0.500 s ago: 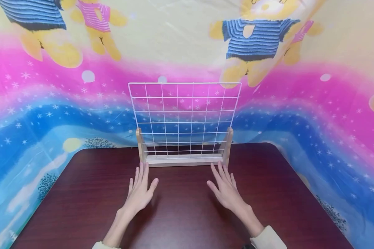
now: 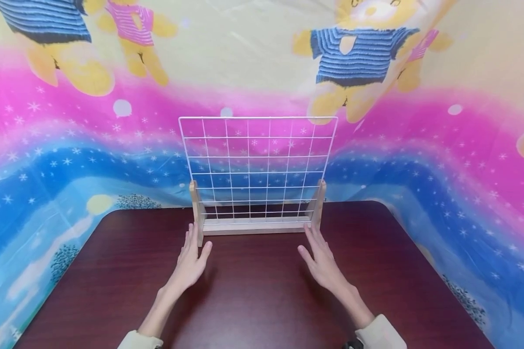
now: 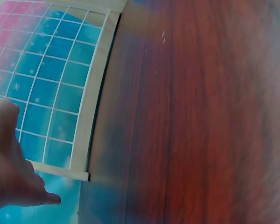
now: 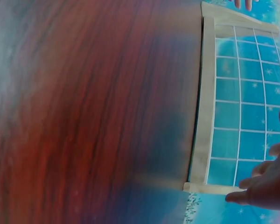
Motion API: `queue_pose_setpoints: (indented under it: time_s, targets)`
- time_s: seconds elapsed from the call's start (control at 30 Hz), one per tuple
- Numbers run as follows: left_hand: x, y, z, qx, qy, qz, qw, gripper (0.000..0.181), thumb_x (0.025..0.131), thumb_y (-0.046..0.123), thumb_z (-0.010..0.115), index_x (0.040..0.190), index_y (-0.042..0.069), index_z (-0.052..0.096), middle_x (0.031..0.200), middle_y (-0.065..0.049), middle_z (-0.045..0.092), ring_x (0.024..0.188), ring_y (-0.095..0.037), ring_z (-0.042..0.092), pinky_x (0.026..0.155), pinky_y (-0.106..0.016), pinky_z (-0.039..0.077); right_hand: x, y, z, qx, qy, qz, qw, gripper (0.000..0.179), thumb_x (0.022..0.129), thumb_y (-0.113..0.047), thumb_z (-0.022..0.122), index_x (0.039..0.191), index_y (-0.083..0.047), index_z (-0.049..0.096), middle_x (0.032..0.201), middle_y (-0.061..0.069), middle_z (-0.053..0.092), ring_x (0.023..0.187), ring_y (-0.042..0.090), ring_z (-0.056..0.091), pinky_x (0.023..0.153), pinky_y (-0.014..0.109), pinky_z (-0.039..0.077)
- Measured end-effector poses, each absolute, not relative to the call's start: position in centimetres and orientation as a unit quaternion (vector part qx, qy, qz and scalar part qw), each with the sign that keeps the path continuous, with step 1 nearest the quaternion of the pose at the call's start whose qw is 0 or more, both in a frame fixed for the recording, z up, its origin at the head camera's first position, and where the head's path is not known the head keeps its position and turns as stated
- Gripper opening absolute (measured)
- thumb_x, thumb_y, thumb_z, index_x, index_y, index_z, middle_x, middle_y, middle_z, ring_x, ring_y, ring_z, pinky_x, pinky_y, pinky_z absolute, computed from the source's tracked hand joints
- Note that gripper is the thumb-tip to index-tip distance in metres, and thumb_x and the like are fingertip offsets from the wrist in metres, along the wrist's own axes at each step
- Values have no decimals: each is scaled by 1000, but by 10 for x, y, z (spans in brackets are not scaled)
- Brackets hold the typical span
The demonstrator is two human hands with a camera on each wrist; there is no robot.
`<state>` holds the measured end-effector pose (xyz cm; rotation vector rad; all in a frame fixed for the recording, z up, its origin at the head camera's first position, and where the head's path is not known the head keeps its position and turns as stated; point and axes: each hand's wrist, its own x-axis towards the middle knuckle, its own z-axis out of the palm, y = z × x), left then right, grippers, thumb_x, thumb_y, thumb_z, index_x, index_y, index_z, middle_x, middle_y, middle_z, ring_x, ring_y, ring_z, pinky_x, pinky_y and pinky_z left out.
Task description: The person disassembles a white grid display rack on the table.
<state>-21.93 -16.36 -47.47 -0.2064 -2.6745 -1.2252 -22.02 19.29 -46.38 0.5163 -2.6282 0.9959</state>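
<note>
Squarely toward the far side of a dark red-brown, wood-grained surface (image 2: 253,291), the head view shows a white wire grid panel (image 2: 248,172) standing in a pale wooden frame (image 2: 255,226), whose uprights (image 2: 196,206) seemingly keep it from toppling. A person's left hand (image 2: 189,265) and right hand (image 2: 324,266) reach toward either end, outstretched and gripping nothing, apparently spaced to its width; from here I cannot tell whether they touch. The left wrist view puts the left hand by its own end, fingers spread. The right wrist view finds the right hand loosely bent, equally unoccupied.
</note>
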Motion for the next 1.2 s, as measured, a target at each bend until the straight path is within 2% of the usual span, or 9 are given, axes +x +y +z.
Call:
queue_pose_setpoints:
  time_s: [0.2,0.4,0.53,0.63,0.77,0.87,0.97,1.1,1.2]
  targets:
    - [-233,-171,-476,-60,-884,-447,120,70,104,35,39,155,9,-1,160,-17,2,144,-39,4,110,-60,13,-230,203,-464,181,-887,388,172,58,103,-22,48,153,-8,23,155,22,21,141,40,20,106,63,20]
    - [-246,-180,-474,-37,-879,-459,121,67,105,33,36,155,9,-2,159,-20,8,143,-38,13,110,-57,18,-239,212,-460,163,-877,412,187,52,103,-19,47,150,-3,31,153,20,30,138,39,30,105,61,26]
    - [-258,-187,-467,-42,-869,-475,129,63,106,35,32,155,9,2,158,-22,12,143,-36,17,110,-54,20,-247,218,-454,142,-863,440,205,42,104,-18,42,143,0,41,138,22,47,122,37,48,95,56,40]
    - [-268,-194,-459,-49,-859,-490,141,60,106,35,30,155,8,6,156,-23,16,142,-36,20,110,-52,22,-253,222,-450,128,-848,467,216,37,105,-18,40,137,1,45,129,22,53,113,34,55,89,51,44]
    - [-279,-204,-449,-57,-841,-516,155,59,106,34,30,154,6,11,155,-22,23,141,-36,24,110,-52,23,-265,226,-445,114,-831,500,213,37,105,-18,40,136,1,45,130,21,53,117,33,54,94,49,40]
    - [-289,-206,-445,-78,-825,-538,154,57,106,33,30,153,5,13,153,-22,27,141,-36,25,110,-52,21,-275,230,-441,96,-811,537,209,37,105,-19,40,136,1,45,130,23,53,117,35,53,96,48,42]
    - [-292,-202,-435,-101,-810,-559,147,53,107,25,30,152,2,15,152,-25,28,140,-39,26,110,-54,21,-284,233,-432,74,-790,574,204,38,105,-19,39,136,3,44,129,26,52,117,39,52,91,35,48]
    - [-289,-194,-417,-112,-795,-581,135,50,106,14,33,150,-5,18,150,-31,25,139,-42,24,110,-54,22,-299,237,-424,66,-749,631,190,41,106,-21,37,136,6,41,131,27,48,119,40,50,94,40,47]
    - [-296,-194,-417,-122,-783,-595,135,50,105,10,37,148,-9,20,148,-34,27,138,-44,25,109,-55,24,-311,239,-420,70,-717,670,178,44,106,-24,34,138,6,39,134,26,45,121,40,48,98,55,39]
